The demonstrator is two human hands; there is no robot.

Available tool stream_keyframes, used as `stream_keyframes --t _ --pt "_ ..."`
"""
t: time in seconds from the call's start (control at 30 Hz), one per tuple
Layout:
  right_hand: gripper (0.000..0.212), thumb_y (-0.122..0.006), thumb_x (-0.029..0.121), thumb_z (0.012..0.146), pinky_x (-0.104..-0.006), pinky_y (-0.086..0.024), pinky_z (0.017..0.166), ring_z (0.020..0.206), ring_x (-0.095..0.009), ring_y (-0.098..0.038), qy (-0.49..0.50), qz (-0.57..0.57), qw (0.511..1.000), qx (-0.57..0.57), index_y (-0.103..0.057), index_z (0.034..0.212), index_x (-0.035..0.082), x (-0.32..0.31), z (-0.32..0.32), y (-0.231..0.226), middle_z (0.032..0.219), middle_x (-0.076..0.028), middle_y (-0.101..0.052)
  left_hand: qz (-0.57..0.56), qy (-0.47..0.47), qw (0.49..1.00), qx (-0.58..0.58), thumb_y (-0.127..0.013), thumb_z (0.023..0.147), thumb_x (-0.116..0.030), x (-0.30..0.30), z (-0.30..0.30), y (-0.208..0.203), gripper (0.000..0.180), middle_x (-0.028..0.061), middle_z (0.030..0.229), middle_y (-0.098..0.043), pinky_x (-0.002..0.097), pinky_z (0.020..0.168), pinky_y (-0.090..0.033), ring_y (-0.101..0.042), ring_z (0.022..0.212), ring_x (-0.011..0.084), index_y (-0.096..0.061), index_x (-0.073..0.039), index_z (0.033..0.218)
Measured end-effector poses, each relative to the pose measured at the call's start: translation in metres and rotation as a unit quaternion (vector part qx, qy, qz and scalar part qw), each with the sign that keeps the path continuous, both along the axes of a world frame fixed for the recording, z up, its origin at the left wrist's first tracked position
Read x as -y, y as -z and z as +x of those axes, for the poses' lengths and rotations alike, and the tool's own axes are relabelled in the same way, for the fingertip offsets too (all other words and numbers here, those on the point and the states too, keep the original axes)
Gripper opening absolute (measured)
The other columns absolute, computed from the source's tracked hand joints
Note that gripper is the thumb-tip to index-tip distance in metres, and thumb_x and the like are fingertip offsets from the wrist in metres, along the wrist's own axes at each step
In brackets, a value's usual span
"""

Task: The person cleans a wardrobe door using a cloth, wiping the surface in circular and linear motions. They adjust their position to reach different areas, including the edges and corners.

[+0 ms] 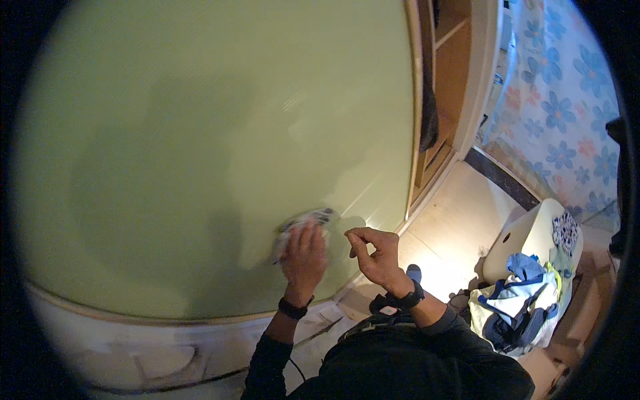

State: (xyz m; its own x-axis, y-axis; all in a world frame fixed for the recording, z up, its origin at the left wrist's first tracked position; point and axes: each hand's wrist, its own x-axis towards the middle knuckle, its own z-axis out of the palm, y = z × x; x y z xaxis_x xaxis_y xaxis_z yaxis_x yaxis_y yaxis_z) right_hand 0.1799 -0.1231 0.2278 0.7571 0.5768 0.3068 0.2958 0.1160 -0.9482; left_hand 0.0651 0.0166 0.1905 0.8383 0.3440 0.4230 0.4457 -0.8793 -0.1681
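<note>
A large pale green panel (200,153) with a light wooden edge fills the left and middle of the view. Against its lower right area lies a crumpled grey-and-white cloth (293,230), slightly blurred. My left hand (305,257) is on the cloth, pressing it to the panel, and its palm side is hidden. Just to the right, my right hand (377,257) is held in front of the panel's edge with the fingers curled in. Nothing shows in that hand. Both wrists carry dark bands, and my sleeves are dark.
Beside the panel is an open wooden cabinet (460,73) with dark fabric hanging in it. At right, clothes (517,300) are piled over a pale bin-like container (517,243) on the tiled floor (443,227). A flowered curtain (560,100) hangs beyond a doorway.
</note>
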Motion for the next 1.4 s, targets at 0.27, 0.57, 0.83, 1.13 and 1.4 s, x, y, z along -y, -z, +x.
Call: stream_keyframes --t 0.27,0.57,0.83,1.13,1.4 --pt "0.011 -0.063 0.006 0.091 -0.028 -0.048 0.051 0.053 -0.015 -0.063 0.058 -0.001 0.998 0.005 -0.071 0.089 -0.001 -0.003 0.006 -0.002 0.066 -0.012 -0.067 0.032 0.033 0.996 0.076 -0.062 0.089 -0.027 -0.019 0.098 -0.081 0.042 0.0078 0.154 -0.036 0.0632 0.099 -0.036 -0.035 0.137 0.0408 -0.057 -0.014 0.128" --pt "0.011 -0.062 0.004 0.091 -0.0266 -0.049 0.053 0.056 -0.012 -0.063 0.011 0.025 0.998 0.053 -0.07 0.09 -0.004 -0.019 -0.009 0.007 0.068 -0.012 -0.068 -0.153 0.201 0.966 0.053 -0.053 0.092 -0.024 -0.019 0.053 -0.007 0.042 0.0086 0.151 -0.041 0.0447 0.105 -0.039 -0.037 0.138 0.0329 -0.054 -0.004 0.129" --pt "0.011 -0.063 0.007 0.089 -0.031 -0.052 0.051 0.06 -0.024 -0.068 -0.009 0.044 0.998 0.044 -0.07 0.09 -0.001 -0.019 -0.005 0.0 0.076 -0.015 -0.069 0.081 -0.04 0.996 0.013 -0.06 0.089 -0.021 0.007 0.051 -0.11 0.039 0.0058 0.151 -0.042 0.0522 0.095 -0.041 -0.044 0.132 0.0336 -0.058 -0.012 0.127" --pt "0.016 -0.064 0.011 0.091 -0.0289 -0.05 0.053 0.055 -0.017 -0.064 0.072 0.04 0.995 -0.051 -0.069 0.086 -0.003 -0.006 0.052 0.017 0.065 -0.014 -0.066 0.047 0.178 0.974 -0.131 -0.06 0.088 -0.019 0.0 0.146 -0.035 0.057 0.0081 0.156 -0.032 0.039 0.111 -0.038 -0.029 0.143 0.0313 -0.045 -0.007 0.142" --pt "0.014 -0.064 0.011 0.091 -0.0279 -0.047 0.051 0.053 -0.016 -0.062 0.024 0.07 0.997 -0.027 -0.07 0.087 -0.001 -0.021 0.079 0.011 0.064 -0.012 -0.066 -0.282 0.168 0.942 0.072 -0.055 0.094 -0.022 0.003 0.119 -0.012 0.047 0.0149 0.142 -0.05 0.0459 0.107 -0.037 -0.045 0.132 0.036 -0.048 -0.008 0.138"
